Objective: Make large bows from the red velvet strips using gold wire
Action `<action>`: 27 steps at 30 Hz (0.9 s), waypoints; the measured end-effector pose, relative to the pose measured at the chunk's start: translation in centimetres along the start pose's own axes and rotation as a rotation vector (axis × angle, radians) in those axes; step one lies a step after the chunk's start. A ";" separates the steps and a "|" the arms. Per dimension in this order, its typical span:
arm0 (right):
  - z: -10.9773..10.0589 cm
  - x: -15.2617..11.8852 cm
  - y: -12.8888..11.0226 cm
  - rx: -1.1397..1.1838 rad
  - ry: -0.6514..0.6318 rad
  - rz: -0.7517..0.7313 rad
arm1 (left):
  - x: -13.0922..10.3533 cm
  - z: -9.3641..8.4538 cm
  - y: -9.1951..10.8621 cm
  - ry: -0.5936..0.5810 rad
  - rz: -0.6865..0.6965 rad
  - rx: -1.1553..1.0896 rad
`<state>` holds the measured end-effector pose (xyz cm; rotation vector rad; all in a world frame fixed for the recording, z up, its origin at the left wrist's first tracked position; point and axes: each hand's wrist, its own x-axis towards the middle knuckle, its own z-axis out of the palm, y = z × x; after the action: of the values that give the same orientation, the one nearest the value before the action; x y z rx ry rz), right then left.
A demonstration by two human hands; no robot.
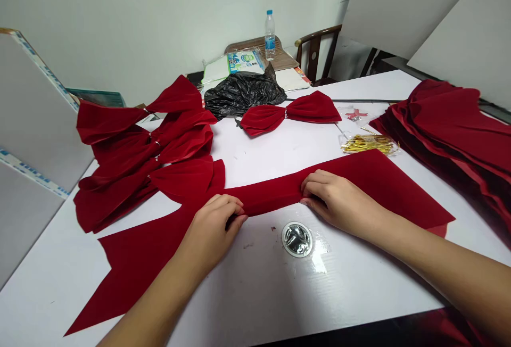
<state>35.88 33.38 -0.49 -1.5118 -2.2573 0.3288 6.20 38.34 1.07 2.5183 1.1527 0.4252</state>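
A long piece of red velvet cloth (271, 196) lies across the white table, narrowed at its middle and spread wide at both ends; its left end has a notch. My left hand (217, 224) pinches the lower edge left of the middle. My right hand (329, 200) pinches the same strip farther right, fingers curled on it. Between the hands the strip is folded narrow. Several gathered red bows (147, 150) are piled at the left, their centres tied with shiny ties. One more tied bow (309, 112) lies beyond the strip.
Stacked red cloth (451, 123) lies at the right, near a packet of gold twist ties (369, 144). Behind are a black plastic bag (243, 91), a water bottle (270, 38) and a wooden chair (317, 54). A round metallic disc (297, 239) sits on the table (255, 272).
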 end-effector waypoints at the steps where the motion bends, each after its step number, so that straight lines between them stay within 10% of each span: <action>1: 0.0 0.0 0.0 -0.003 -0.003 0.000 | 0.0 0.0 0.0 0.001 -0.002 -0.001; 27: -0.5 0.1 0.5 0.084 -0.031 0.028 | 0.1 -0.2 0.0 -0.004 -0.011 -0.068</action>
<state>36.46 33.59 -0.22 -1.5067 -2.2185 0.4526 6.18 38.43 1.31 2.4519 1.1311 0.4490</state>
